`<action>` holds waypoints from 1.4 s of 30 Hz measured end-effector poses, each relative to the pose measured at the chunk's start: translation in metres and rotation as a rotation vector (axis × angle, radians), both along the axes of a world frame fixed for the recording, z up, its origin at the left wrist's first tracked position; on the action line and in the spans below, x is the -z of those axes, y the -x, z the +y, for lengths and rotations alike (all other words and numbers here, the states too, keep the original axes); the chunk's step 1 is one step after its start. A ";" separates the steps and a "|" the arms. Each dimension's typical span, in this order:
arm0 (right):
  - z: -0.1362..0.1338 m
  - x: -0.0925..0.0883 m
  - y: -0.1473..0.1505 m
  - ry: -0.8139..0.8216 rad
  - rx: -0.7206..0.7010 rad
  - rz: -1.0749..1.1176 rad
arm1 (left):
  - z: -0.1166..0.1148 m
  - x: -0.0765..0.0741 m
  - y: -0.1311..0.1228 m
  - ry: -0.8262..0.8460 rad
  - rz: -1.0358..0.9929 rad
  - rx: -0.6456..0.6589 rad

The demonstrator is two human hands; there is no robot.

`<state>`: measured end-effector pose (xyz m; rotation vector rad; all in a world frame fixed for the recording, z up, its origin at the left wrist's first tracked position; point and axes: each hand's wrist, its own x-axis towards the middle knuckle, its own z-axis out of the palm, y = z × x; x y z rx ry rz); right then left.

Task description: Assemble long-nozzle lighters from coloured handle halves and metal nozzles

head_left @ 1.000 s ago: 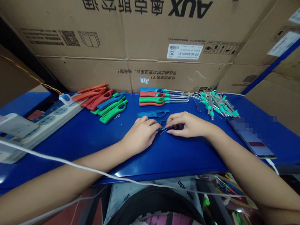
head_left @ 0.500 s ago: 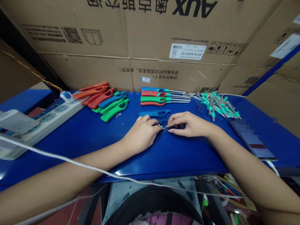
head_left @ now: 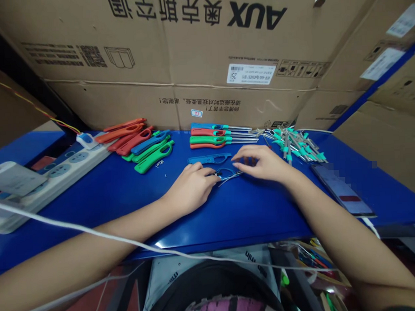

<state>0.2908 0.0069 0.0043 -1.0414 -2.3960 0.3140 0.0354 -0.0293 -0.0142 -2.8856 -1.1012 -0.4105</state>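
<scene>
My left hand (head_left: 191,186) rests on the blue table (head_left: 126,195), its fingers closed on a small blue handle part with a thin metal piece (head_left: 229,174). Just right of that part, my right hand (head_left: 261,162) hovers with its fingers curled and apart, holding nothing that I can see. A loose blue handle shell (head_left: 209,159) lies flat just beyond both hands.
At the back left lies a pile of orange, red, blue and green handle shells (head_left: 141,142). Assembled lighters (head_left: 220,134) and several teal-tipped metal rods (head_left: 296,142) lie behind. A white power strip (head_left: 53,173) sits left, a phone (head_left: 343,188) right. Cardboard boxes (head_left: 196,50) wall the back.
My right hand has lifted off the small part and moved back and right. My left hand stays on the part.
</scene>
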 end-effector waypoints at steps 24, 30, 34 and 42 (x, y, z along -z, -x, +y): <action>0.048 0.024 -0.085 0.027 1.135 -0.317 | 0.012 0.005 0.009 0.000 -0.082 0.094; 0.050 0.023 -0.086 -0.032 1.072 -0.240 | 0.012 0.006 0.009 0.013 -0.089 0.104; 0.054 0.022 -0.081 -0.098 0.933 0.090 | 0.011 0.005 0.009 0.045 -0.104 0.080; 0.048 0.015 -0.058 0.181 0.648 0.487 | 0.008 0.001 0.008 0.083 -0.089 0.003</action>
